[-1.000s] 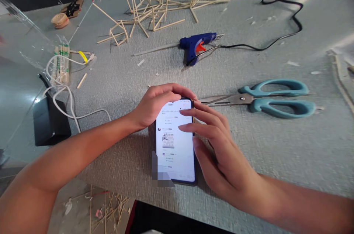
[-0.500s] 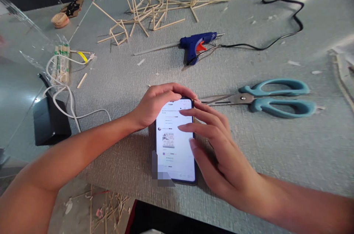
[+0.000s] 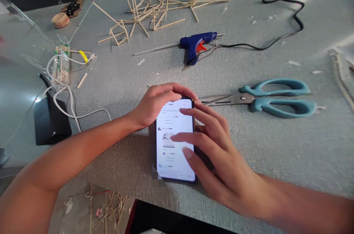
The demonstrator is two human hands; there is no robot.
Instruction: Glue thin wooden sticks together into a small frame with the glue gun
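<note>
A smartphone [image 3: 177, 164] with a lit screen of text and a small picture lies on the grey textured table. Around its top edge curls my left hand [image 3: 159, 103], with the thumb along the upper rim. My right hand [image 3: 221, 152] hovers from the right with its fingers apart, the index fingertip over the picture on the screen. Just beyond the phone's top right corner lie scissors [image 3: 265, 98] with blue handles, their blade tips close to my fingers.
A blue hot glue gun [image 3: 193, 44] with a black cord lies beyond the phone. Farther back stand wooden stick frames [image 3: 149, 12]. On the left are a white cable [image 3: 72, 106], a black box [image 3: 51, 121] and bagged sticks [image 3: 62, 62]. Loose sticks [image 3: 106, 208] lie on the floor.
My right index finger has moved left and down over the screen, and its thumb has shifted slightly left. The left hand and the phone have stayed in place.
</note>
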